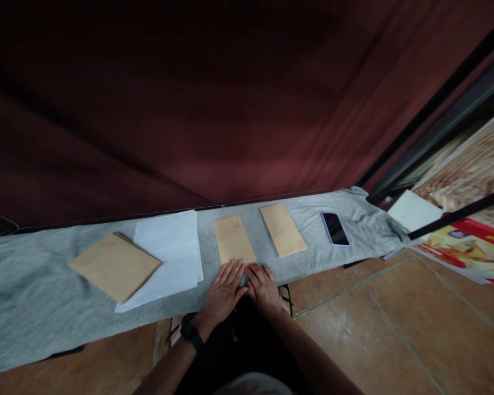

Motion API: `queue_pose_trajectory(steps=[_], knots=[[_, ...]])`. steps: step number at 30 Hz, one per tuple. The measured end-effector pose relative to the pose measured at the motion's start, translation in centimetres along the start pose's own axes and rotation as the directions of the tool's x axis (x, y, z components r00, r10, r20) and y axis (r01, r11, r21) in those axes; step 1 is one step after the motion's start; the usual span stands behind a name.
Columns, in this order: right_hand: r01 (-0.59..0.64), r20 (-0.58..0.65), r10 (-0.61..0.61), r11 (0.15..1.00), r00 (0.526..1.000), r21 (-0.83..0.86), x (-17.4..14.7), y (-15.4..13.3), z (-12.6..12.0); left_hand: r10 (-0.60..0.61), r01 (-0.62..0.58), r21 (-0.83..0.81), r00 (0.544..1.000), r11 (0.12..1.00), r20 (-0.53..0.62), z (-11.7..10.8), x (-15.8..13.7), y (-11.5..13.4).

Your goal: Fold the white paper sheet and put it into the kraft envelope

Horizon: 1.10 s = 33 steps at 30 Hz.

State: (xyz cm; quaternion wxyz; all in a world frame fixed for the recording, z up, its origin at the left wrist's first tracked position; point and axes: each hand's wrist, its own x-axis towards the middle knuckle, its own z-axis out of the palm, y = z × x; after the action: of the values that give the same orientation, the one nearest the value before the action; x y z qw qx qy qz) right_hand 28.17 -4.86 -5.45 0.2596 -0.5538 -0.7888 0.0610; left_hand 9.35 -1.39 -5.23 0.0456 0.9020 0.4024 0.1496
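Left hand: from where I stand, the left hand is palm down, fingers stretched out over the near end of the middle envelope, pinching nothing that I can see; a dark wristband sits on that arm.
Right hand: the right hand is also palm down, fingers extended at the envelope's near right corner, not closed around anything in view.
Between the hands: very little room (I can't tell whether the thumbs touch).
Middle envelope: flat on the grey cloth, its near edge under the fingertips, a faint reddish print near the far end.
Right envelope: another tan one, lying apart, slightly aslant.
Phone: dark screen up, in a pale purple case, the phone lies farther right on the cloth.
Left side: a stack of tan envelopes, turned at an angle, partly covers some white paper.
Behind: a dark red drape rises beyond the cloth.
Underfoot: brownish tiled floor.
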Motion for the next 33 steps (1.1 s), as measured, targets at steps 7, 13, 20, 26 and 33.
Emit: queue_pose_trajectory(steps=[7,13,20,26,33], knots=[[-0.006,-0.019,0.005,0.999,1.0,-0.044,-0.4,0.7,-0.4,0.0,0.001,0.057,1.0,0.998,-0.013,-0.6,-1.6,0.1],[-0.05,-0.047,0.047,0.996,0.998,-0.075,-0.8,1.7,-0.9,-0.023,0.026,0.081,0.999,0.996,-0.034,-0.5,-2.7,-0.1],[0.078,0.033,-0.076,0.995,0.997,-0.068,-0.3,-1.2,0.6,-0.033,0.037,0.093,0.998,0.995,-0.049,-0.2,-2.7,0.1],[0.024,0.014,-0.023,0.997,1.0,-0.078,-0.2,-0.8,0.7,-0.063,0.067,0.099,0.997,0.993,-0.052,-0.3,-3.2,0.2],[-0.043,-0.028,0.04,0.993,0.999,-0.108,-0.7,0.0,0.2,-0.326,0.32,-0.059,0.933,0.945,-0.155,1.0,-3.4,1.6]])
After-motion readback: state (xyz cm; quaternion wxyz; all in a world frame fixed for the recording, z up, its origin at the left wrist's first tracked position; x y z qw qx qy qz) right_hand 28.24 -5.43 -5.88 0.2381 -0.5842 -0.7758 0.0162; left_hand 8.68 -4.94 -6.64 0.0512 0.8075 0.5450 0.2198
